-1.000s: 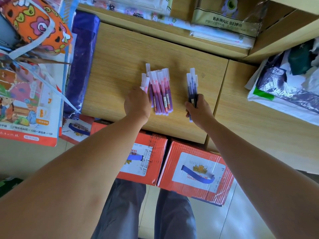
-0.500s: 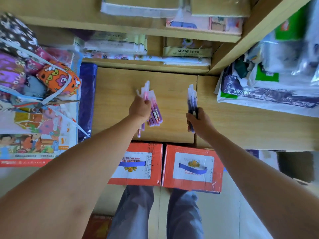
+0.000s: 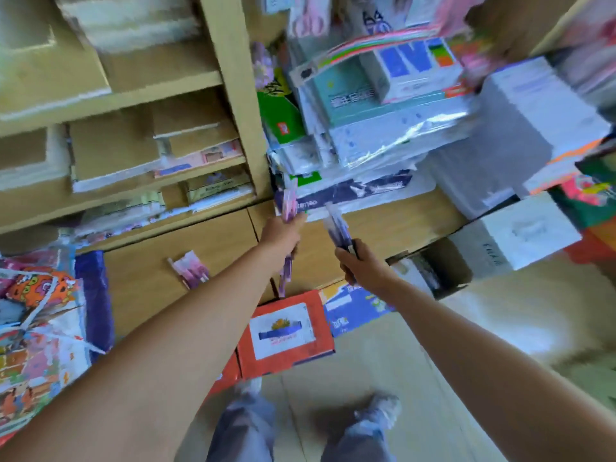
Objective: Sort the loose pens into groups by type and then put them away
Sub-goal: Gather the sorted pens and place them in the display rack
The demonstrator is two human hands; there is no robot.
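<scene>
**Each hand held a bundle of pens over the counter**

The left hand [image 3: 281, 236] was curled tight round a bundle of pink pens [image 3: 289, 202]. Their clear caps stood out past the fist toward the far side, and their lower ends stuck out on the near side. The right hand [image 3: 355, 266], just to the right and apart from the left, gripped a bundle of dark pens [image 3: 337, 227] with the caps pointing far and slightly left. Both bundles were held over the right part of the wooden counter [image 3: 150, 281]. A small heap of loose pens [image 3: 190, 269], pink and purple, lay on the counter to the left of the left forearm. Shelves [image 3: 213, 78] of stacked paper goods rose at the far side. A white box [image 3: 520, 238] sat to the right, with an open carton [image 3: 433, 271] beside it. A red box [image 3: 286, 335] stood on the floor near the person's legs. The view was blurred, so the number of pens in either bundle could not be told
</scene>
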